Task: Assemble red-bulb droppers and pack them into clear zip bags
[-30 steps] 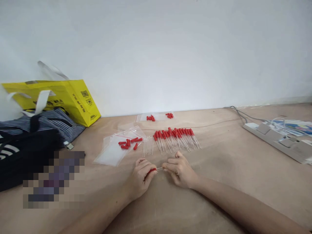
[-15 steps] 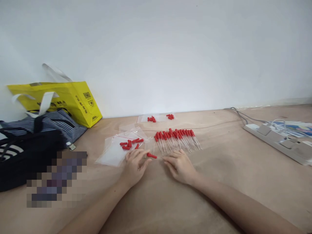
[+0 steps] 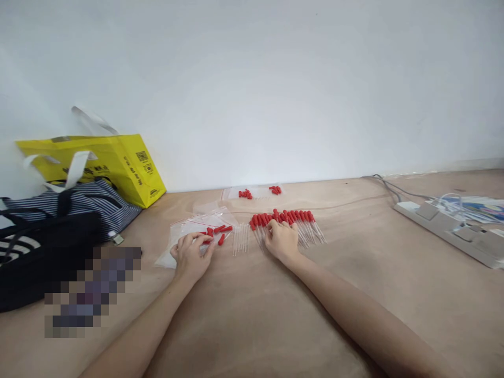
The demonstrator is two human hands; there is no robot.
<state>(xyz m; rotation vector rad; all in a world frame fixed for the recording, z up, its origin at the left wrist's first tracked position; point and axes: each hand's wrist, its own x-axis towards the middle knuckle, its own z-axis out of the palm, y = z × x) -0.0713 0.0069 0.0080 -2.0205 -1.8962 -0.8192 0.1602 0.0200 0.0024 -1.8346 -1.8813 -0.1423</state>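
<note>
My left hand [image 3: 192, 255] is over a clear zip bag [image 3: 169, 253], thumb and fingers apart beside several loose red rubber bulbs [image 3: 222, 229]. The fingers partly cover some of these bulbs. A small group of bare clear tubes [image 3: 241, 240] lies side by side between my hands. To the right is a slanting row of droppers [image 3: 305, 216], each a clear tube with a red bulb on top. My right hand [image 3: 282, 241] rests over the row's left half, its fingers curled down around a dropper there; the fingertips are partly hidden.
Against the wall lies another clear bag [image 3: 258, 192] with red bulbs on it. A yellow bag [image 3: 118, 163], a striped bag [image 3: 94, 202] and a black bag [image 3: 59, 252] stand at left. On the right are a power strip [image 3: 444, 231] with cables and some papers [image 3: 478, 207].
My left hand has moved left from beside the bare tubes to the loose bulbs. My right hand has moved forward onto the dropper row. The red bulb between the hands is gone from there.
</note>
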